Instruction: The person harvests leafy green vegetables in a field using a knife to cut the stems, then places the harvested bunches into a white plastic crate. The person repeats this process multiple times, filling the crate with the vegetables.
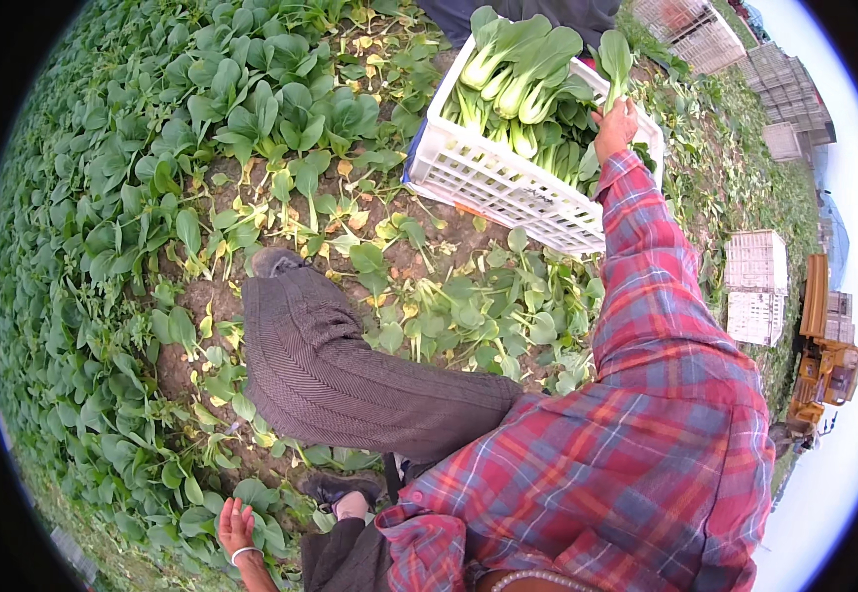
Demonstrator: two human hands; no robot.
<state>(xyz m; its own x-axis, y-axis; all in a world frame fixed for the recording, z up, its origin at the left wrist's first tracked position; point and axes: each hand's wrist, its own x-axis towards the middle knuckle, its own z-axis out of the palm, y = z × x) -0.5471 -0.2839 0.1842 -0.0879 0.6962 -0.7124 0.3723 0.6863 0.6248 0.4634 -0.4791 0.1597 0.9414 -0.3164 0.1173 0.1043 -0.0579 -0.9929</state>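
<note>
My right hand reaches out over the right end of a white plastic crate. Its fingers are closed round the base of a bok choy, whose green leaves point away from me. More bok choy fill the crate, pale stalks toward me, the top ones rising above the rim. Down at the lower left, my left hand, with a white bangle at the wrist, hangs beside low leaves. Its fingers are loosely stretched and hold nothing.
Dense rows of growing bok choy cover the left. Cut leaves litter the soil between my bent leg and the crate. A person in dark trousers is behind the crate. Stacked crates and a yellow machine stand right.
</note>
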